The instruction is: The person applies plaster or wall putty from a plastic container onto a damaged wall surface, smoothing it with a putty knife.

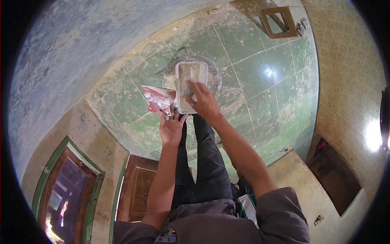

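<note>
Between my legs and the blue wall, a pale rectangular tub holds off-white paste. My right hand is over the tub with its fingers closed. A small greyish thing shows at its fingertips, mostly hidden, and I cannot make out its kind. To the left of the tub is a flat red sheet, angular in outline and smeared with white paste. My left hand holds the sheet by its lower right edge, palm up, next to the tub's near left corner.
The tub rests on a round, dusty grey object. Around it lies a green tiled floor stained with white. A wooden frame lies at the far right. A blue-grey wall rises at left; a brown door is at lower left.
</note>
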### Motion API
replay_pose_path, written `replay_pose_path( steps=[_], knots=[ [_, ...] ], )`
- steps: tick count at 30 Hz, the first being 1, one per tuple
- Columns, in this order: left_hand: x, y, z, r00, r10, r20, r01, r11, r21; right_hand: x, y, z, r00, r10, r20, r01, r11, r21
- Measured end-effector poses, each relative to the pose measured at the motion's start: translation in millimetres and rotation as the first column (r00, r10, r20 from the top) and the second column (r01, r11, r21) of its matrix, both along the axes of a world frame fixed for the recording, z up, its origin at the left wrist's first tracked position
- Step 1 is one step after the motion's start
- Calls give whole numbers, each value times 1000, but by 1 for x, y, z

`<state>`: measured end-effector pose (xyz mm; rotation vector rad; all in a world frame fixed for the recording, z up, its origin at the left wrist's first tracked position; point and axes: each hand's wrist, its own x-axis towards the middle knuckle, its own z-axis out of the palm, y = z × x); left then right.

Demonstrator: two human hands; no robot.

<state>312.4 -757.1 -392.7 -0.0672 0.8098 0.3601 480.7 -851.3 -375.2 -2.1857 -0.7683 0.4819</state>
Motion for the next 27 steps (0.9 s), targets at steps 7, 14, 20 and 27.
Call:
replay_pose_path(
  steps=[7, 14, 20, 27],
  knots=[
    [-9, 4, -3, 997, 7, -76, -6, 1000, 14, -18, -29, 20, 975, 7, -221, -26, 996, -87],
    [1, 0, -5, 998, -62, -27, 63, 997, 33, -43, -31, 4, 976, -162, -147, 146, 983, -115],
    [-9, 0, -8, 1000, -18, 12, 18, 1000, 19, -38, -20, 28, 932, -244, -269, 238, 970, -58],
    [-7, 2, -11, 998, -37, 54, 35, 999, 36, -12, -24, 15, 991, -80, -103, 65, 987, -147]
  ],
)
